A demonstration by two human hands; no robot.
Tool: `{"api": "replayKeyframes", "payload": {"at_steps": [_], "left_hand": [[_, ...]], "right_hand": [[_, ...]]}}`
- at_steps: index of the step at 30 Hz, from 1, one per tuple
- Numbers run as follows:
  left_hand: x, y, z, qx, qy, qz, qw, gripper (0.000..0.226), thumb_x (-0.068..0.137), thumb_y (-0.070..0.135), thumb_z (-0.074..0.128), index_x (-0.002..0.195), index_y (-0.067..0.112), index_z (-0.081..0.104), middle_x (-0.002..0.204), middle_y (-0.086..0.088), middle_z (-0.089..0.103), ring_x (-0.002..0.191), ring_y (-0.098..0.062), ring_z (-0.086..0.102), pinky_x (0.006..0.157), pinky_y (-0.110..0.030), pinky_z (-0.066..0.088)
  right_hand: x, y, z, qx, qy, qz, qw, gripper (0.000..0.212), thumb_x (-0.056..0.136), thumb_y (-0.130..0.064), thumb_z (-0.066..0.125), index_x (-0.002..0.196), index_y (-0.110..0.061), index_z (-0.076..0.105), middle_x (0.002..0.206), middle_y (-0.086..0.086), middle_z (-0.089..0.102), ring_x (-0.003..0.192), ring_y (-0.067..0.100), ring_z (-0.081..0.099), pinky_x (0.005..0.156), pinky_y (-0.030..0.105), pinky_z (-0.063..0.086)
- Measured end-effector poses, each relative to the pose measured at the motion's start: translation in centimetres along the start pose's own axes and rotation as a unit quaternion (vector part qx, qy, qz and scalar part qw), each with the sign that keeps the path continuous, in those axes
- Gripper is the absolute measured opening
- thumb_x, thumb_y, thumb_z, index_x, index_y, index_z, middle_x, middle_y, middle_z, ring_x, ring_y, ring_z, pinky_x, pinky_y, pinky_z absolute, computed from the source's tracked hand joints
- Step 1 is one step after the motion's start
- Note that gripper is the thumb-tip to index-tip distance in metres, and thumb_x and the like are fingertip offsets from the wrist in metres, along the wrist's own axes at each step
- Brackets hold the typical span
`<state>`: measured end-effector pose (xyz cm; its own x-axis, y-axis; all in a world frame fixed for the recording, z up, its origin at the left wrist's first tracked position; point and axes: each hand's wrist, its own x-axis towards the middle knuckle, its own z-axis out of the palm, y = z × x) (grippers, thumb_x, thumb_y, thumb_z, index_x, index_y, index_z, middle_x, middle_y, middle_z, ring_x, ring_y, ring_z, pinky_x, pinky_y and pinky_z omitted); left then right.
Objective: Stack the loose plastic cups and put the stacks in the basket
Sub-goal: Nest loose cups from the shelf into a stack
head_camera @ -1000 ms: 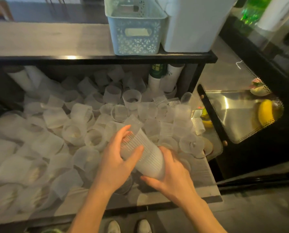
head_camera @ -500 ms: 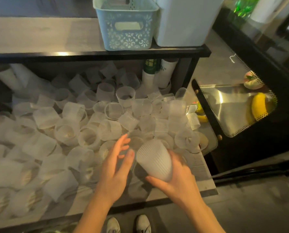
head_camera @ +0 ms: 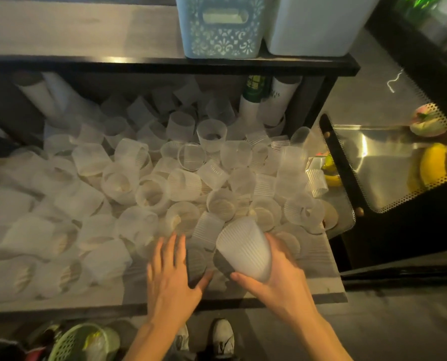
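Observation:
Several loose translucent ribbed plastic cups (head_camera: pixel 183 188) cover the lower shelf (head_camera: pixel 321 285), some upright, some on their sides. My right hand (head_camera: pixel 277 280) grips a stack of cups (head_camera: pixel 244 250) held bottom-up and tilted, just above the shelf's front right part. My left hand (head_camera: pixel 173 277) is spread with straight fingers over a dark-looking cup (head_camera: pixel 195 264) near the front edge; whether it touches it I cannot tell. A pale blue perforated basket (head_camera: pixel 221 29) stands on the upper shelf. A green basket (head_camera: pixel 76 342) sits on the floor at lower left.
A white bin (head_camera: pixel 313 24) stands right of the blue basket. Tall white cup sleeves (head_camera: pixel 274 105) and a green can lean at the back of the lower shelf. To the right is a display case (head_camera: pixel 389 165) with a perforated metal tray and fruit. My shoes show below.
My left hand let go of the stack and moved down and left toward a cup at the front. My right hand kept the stack and drew it slightly nearer.

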<state>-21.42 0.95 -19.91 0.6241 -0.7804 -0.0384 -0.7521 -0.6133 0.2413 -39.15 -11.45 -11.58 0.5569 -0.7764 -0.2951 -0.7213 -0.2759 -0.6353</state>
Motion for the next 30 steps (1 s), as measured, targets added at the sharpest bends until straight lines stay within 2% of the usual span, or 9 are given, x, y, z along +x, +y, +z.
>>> {"api": "replayKeyframes", "payload": {"at_steps": [3, 7, 11, 15, 17, 19, 23, 26, 30], "left_hand": [[0.1, 0.3, 0.3, 0.019, 0.025, 0.024, 0.999, 0.089, 0.090, 0.073, 0.018, 0.147, 0.009, 0.038, 0.151, -0.012, 0.043, 0.143, -0.037, 0.030, 0.110, -0.055, 0.033], [-0.1, -0.5, 1.3, 0.050, 0.063, 0.067, 0.995, 0.082, 0.085, 0.064, 0.043, 0.145, 0.008, 0.045, 0.154, -0.010, 0.040, 0.147, -0.036, 0.025, 0.116, -0.057, 0.021], [0.1, -1.2, 1.7, 0.028, 0.096, 0.081, 0.992, 0.077, 0.083, 0.058, 0.049, 0.137, 0.004, 0.053, 0.142, -0.011, 0.052, 0.143, -0.034, 0.033, 0.117, -0.055, 0.020], [0.2, -1.3, 0.9, -0.050, 0.140, 0.084, 0.985, 0.078, 0.085, 0.066, 0.047, 0.134, 0.006, 0.053, 0.132, -0.010, 0.057, 0.135, -0.030, 0.041, 0.115, -0.049, 0.021], [0.5, -1.4, -0.2, -0.119, 0.165, 0.080, 0.976, 0.079, 0.088, 0.069, 0.043, 0.133, 0.006, 0.053, 0.130, -0.010, 0.056, 0.129, -0.029, 0.045, 0.110, -0.046, 0.029], [1.0, -1.4, -1.8, -0.230, 0.182, 0.054, 0.954, 0.074, 0.086, 0.063, 0.052, 0.135, 0.007, 0.052, 0.128, -0.005, 0.053, 0.122, -0.022, 0.048, 0.103, -0.037, 0.039], [2.0, -0.8, -5.6, -0.407, 0.173, 0.001, 0.897, 0.066, 0.082, 0.056, 0.057, 0.139, 0.025, 0.043, 0.127, 0.008, 0.049, 0.116, 0.002, 0.049, 0.092, -0.006, 0.038], [2.6, -0.5, -7.5, -0.456, 0.143, 0.024, 0.878, 0.063, 0.083, 0.055, 0.058, 0.138, 0.031, 0.041, 0.127, 0.008, 0.052, 0.116, -0.001, 0.053, 0.089, -0.007, 0.041], [3.0, -0.6, -8.9, -0.431, 0.069, 0.061, 0.898, 0.064, 0.079, 0.063, 0.058, 0.137, 0.039, 0.041, 0.125, 0.017, 0.049, 0.114, -0.004, 0.052, 0.090, -0.015, 0.045]], "right_hand": [[0.3, -0.4, 0.2, -0.024, -0.010, -0.010, 1.000, 0.094, 0.068, -0.069, 0.073, 0.140, -0.040, 0.020, 0.118, -0.021, 0.034, 0.110, 0.003, 0.042, 0.090, 0.032, 0.045], [0.5, -0.6, 0.4, -0.037, -0.007, -0.014, 0.999, 0.093, 0.067, -0.066, 0.075, 0.139, -0.040, 0.023, 0.129, -0.016, 0.041, 0.119, 0.009, 0.046, 0.086, 0.032, 0.043], [0.6, -0.8, 0.4, -0.037, -0.017, -0.024, 0.999, 0.089, 0.068, -0.065, 0.074, 0.137, -0.042, 0.024, 0.129, -0.016, 0.041, 0.119, 0.010, 0.047, 0.081, 0.031, 0.040], [0.6, -0.9, 0.5, -0.025, -0.014, -0.038, 0.999, 0.089, 0.066, -0.066, 0.075, 0.136, -0.043, 0.025, 0.123, -0.021, 0.035, 0.118, 0.007, 0.047, 0.085, 0.032, 0.045], [0.7, -1.0, 0.6, -0.017, -0.015, -0.041, 0.999, 0.088, 0.066, -0.066, 0.075, 0.135, -0.044, 0.025, 0.122, -0.020, 0.036, 0.116, 0.006, 0.047, 0.088, 0.035, 0.048], [0.8, -1.2, 0.6, -0.017, -0.025, -0.043, 0.999, 0.087, 0.065, -0.068, 0.074, 0.133, -0.044, 0.024, 0.122, -0.020, 0.037, 0.112, 0.006, 0.048, 0.089, 0.039, 0.050], [1.1, -2.1, 0.9, -0.045, -0.040, -0.064, 0.996, 0.087, 0.063, -0.075, 0.068, 0.131, -0.044, 0.023, 0.124, -0.018, 0.040, 0.109, 0.009, 0.050, 0.086, 0.038, 0.051], [1.4, -3.1, 1.5, -0.089, -0.047, -0.094, 0.991, 0.089, 0.064, -0.075, 0.067, 0.133, -0.040, 0.024, 0.124, -0.018, 0.042, 0.112, 0.010, 0.050, 0.088, 0.034, 0.049], [1.8, -4.4, 2.1, -0.118, -0.034, -0.131, 0.984, 0.092, 0.067, -0.073, 0.066, 0.140, -0.031, 0.028, 0.118, -0.017, 0.039, 0.109, 0.011, 0.051, 0.082, 0.029, 0.045]]}}
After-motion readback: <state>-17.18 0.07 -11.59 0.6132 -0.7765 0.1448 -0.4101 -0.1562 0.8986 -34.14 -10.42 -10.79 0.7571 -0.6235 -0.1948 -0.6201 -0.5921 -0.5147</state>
